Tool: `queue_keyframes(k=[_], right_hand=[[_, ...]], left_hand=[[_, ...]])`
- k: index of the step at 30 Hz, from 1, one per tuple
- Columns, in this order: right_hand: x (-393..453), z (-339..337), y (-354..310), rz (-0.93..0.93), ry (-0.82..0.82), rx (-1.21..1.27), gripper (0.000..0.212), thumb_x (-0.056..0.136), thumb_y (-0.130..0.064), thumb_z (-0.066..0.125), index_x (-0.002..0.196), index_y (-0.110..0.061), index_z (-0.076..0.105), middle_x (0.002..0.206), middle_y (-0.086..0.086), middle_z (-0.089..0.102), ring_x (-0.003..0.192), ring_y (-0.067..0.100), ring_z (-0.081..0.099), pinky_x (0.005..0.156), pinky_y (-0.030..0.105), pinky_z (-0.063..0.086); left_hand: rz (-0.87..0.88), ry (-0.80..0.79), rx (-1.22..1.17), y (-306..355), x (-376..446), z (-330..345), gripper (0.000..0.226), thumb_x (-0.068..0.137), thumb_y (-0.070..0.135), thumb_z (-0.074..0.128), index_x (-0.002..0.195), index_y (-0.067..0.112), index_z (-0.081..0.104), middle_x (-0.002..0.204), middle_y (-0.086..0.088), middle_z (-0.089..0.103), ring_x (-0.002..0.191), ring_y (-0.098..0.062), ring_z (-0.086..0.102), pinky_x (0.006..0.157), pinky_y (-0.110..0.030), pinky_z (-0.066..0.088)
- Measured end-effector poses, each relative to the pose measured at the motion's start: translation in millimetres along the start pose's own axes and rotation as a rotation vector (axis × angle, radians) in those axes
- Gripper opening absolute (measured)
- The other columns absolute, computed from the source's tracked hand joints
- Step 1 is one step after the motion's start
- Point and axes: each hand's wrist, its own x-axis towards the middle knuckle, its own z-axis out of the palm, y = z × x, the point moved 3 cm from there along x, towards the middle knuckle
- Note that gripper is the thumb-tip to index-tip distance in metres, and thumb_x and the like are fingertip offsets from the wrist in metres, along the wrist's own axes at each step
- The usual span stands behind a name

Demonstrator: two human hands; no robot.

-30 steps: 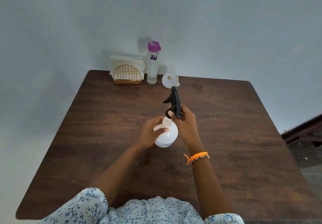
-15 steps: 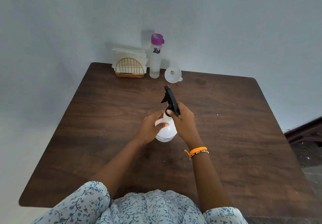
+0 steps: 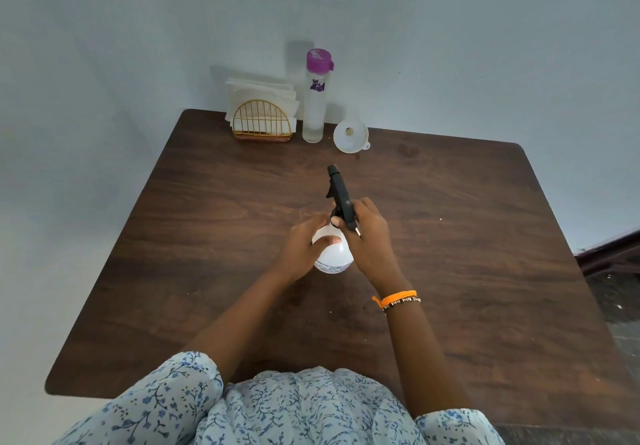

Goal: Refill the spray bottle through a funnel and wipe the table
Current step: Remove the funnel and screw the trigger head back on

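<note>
The white spray bottle (image 3: pixel 333 254) stands mid-table, left hand (image 3: pixel 304 248) wrapped round its body, right hand (image 3: pixel 369 236) gripping the black trigger head (image 3: pixel 341 198). The dark wooden table (image 3: pixel 485 271) meets a pale blue wall (image 3: pixel 450 46). At the back: one funnel (image 3: pixel 350 135), one purple-capped bottle (image 3: pixel 316 98), one napkin holder (image 3: pixel 261 118).

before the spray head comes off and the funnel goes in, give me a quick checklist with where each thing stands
1. Spray bottle steadied: ok, the left hand holds its white body on the table.
2. Grip on the black spray head: ok, the right hand is wrapped round its collar.
3. Head unscrewed: cannot tell, the fingers hide the neck.
4. Funnel free to pick up: ok, it lies at the back edge, untouched.
5. Refill bottle ready: not ok, its purple cap is on.
6. Napkins for wiping: ok, stacked in the gold holder.
</note>
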Motion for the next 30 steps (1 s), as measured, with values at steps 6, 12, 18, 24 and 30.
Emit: queue_keyframes(k=[6, 12, 18, 24, 30], right_hand=[[-2, 8, 6, 0.055, 0.092, 0.034, 0.019, 0.081, -0.019, 0.070, 0.093, -0.006, 0.063, 0.090, 0.002, 0.043, 0.079, 0.007, 0.047, 0.073, 0.010, 0.040], [-11, -1, 6, -0.016, 0.010, 0.115, 0.027, 0.074, -0.013, 0.067, 0.101, -0.009, 0.065, 0.094, 0.000, 0.051, 0.091, 0.024, 0.060, 0.089, 0.033, 0.053], [-9, 0, 7, 0.017, 0.103, 0.115, 0.018, 0.077, -0.009, 0.071, 0.092, -0.009, 0.061, 0.096, 0.003, 0.058, 0.090, 0.017, 0.061, 0.084, 0.024, 0.053], [-17, 5, 5, 0.098, 0.110, 0.150, 0.040, 0.076, -0.020, 0.074, 0.110, -0.017, 0.054, 0.111, -0.003, 0.059, 0.098, 0.007, 0.057, 0.083, 0.009, 0.044], [-15, 1, 8, 0.024, 0.083, 0.090, 0.033, 0.081, 0.002, 0.062, 0.113, -0.004, 0.061, 0.104, 0.000, 0.053, 0.094, 0.014, 0.056, 0.084, 0.011, 0.047]], left_hand=[[0.004, 0.008, -0.002, 2, -1, 0, 0.033, 0.088, 0.007, 0.056, 0.120, 0.012, 0.059, 0.118, -0.002, 0.064, 0.105, -0.011, 0.056, 0.082, -0.019, 0.040], [0.050, -0.015, 0.033, 2, -1, -1, 0.035, 0.087, 0.005, 0.057, 0.120, 0.014, 0.060, 0.119, 0.000, 0.065, 0.104, -0.005, 0.054, 0.083, -0.009, 0.038], [0.033, -0.011, 0.010, 2, -1, -2, 0.037, 0.086, 0.004, 0.057, 0.122, 0.015, 0.059, 0.118, 0.002, 0.064, 0.106, -0.005, 0.053, 0.087, -0.018, 0.037], [0.051, -0.004, 0.030, 6, -2, -3, 0.033, 0.089, 0.006, 0.054, 0.121, 0.014, 0.059, 0.110, 0.010, 0.061, 0.100, -0.003, 0.052, 0.077, 0.002, 0.034], [0.039, 0.004, 0.050, 3, 0, -2, 0.033, 0.088, 0.008, 0.057, 0.121, 0.011, 0.059, 0.118, -0.003, 0.064, 0.100, -0.005, 0.051, 0.075, 0.004, 0.034]])
